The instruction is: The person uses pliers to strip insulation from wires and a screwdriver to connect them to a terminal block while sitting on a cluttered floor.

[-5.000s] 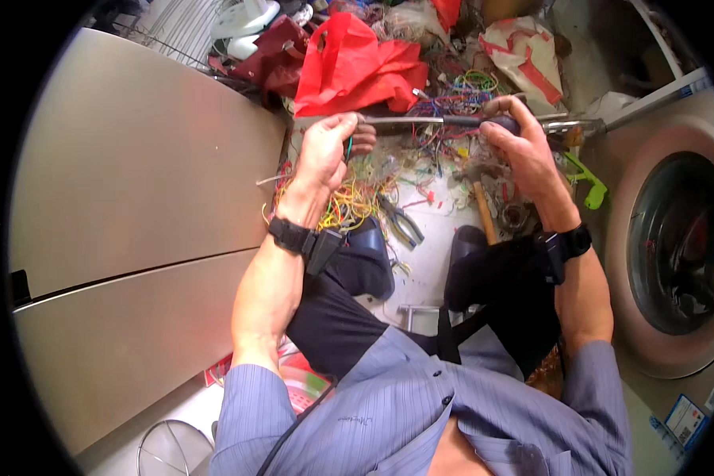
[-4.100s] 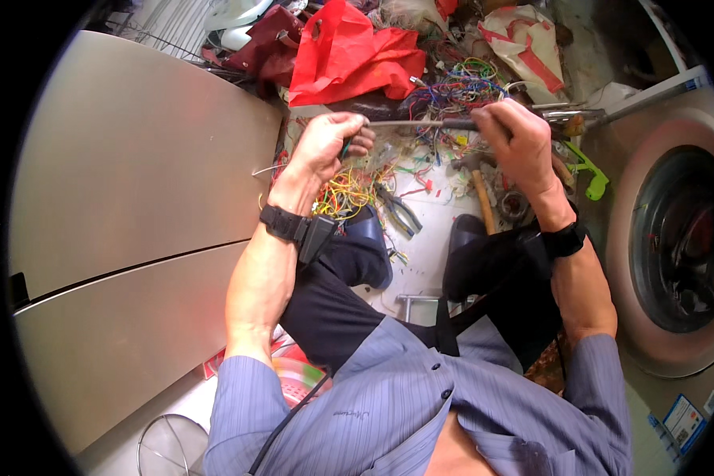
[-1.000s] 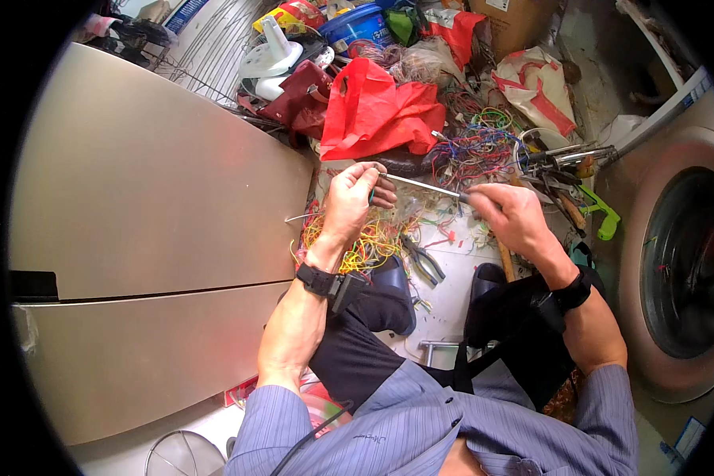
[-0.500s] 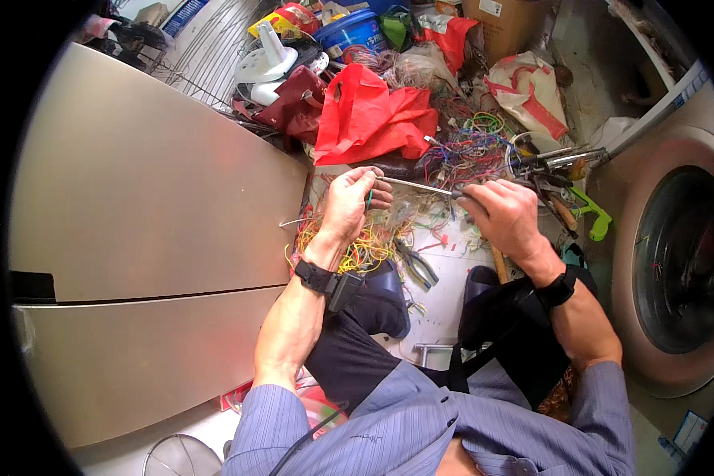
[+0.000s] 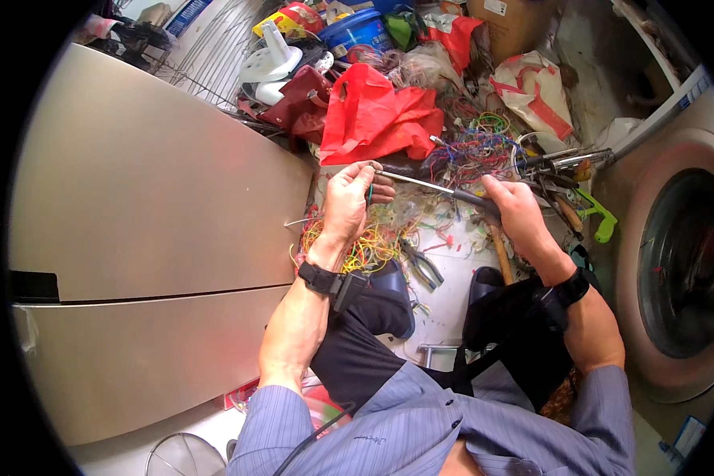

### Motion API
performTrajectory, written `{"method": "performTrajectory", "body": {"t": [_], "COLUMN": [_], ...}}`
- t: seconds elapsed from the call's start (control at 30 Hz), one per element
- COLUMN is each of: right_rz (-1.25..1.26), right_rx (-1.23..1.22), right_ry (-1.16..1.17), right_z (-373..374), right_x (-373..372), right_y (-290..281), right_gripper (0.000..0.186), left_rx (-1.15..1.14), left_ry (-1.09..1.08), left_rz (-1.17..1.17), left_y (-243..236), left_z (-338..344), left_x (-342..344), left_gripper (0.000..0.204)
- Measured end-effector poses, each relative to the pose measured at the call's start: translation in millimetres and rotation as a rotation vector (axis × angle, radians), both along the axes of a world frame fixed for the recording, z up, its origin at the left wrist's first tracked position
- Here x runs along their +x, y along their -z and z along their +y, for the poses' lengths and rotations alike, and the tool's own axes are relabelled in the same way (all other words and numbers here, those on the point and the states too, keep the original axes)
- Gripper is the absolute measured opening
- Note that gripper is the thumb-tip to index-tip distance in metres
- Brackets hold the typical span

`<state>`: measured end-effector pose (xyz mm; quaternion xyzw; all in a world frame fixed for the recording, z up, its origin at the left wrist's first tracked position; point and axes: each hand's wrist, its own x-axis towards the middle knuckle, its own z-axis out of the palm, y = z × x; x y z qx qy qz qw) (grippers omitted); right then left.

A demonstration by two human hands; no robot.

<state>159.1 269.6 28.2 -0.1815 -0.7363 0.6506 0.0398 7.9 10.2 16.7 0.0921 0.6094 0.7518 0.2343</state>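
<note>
My right hand (image 5: pixel 520 210) is closed around the rear of a screwdriver's dark handle (image 5: pixel 474 200), thumb along the top. Its thin metal shaft (image 5: pixel 416 181) runs left to the fingertips of my left hand (image 5: pixel 351 198). Those fingertips are pinched at the screwdriver's tip, on a small piece too hidden to name. A short green wire (image 5: pixel 370 193) shows against the left palm. Below the hands, on the floor, lie pliers (image 5: pixel 422 266) with their handles spread, beside a heap of yellow and red wires (image 5: pixel 363 247).
A silvery cabinet-like appliance (image 5: pixel 159 190) stands at left, a front-loading washing machine (image 5: pixel 682 262) at right. Ahead are a red bag (image 5: pixel 377 115), tangled wires (image 5: pixel 480 147), a blue bucket (image 5: pixel 357 33) and a bright green tool (image 5: pixel 599 214). A wooden handle (image 5: pixel 500 254) lies near my shoe.
My right hand has shifted back and to the right along the screwdriver, so more of its handle shows. My left hand keeps its pinch at the tip. The whole view has moved slightly.
</note>
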Motion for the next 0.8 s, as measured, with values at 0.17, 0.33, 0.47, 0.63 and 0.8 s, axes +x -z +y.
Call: {"method": "performTrajectory", "body": {"t": [0.17, 0.33, 0.47, 0.63, 0.8], "right_rz": [0.694, 0.337, 0.297, 0.055, 0.721], "right_rx": [1.04, 0.009, -0.738, -0.055, 0.856], "right_ry": [-0.133, 0.119, 0.184, 0.117, 0.07], "right_z": [-2, -25, -20, 0, -2], "right_x": [8, 6, -5, -4, -4], "right_y": [-8, -15, -23, -12, -16], "right_gripper": [0.013, 0.034, 0.044, 0.044, 0.016], "left_rx": [0.043, 0.107, 0.122, 0.104, 0.051], "left_ry": [-0.012, -0.041, -0.052, -0.052, 0.017], "left_rz": [-0.067, -0.008, 0.022, 0.01, -0.108], "left_y": [5, -5, -7, -6, 6], "left_z": [1, 5, 4, 7, 2], "left_x": [0, -7, -5, -3, -7], "left_gripper": [0.021, 0.021, 0.021, 0.021, 0.021]}}
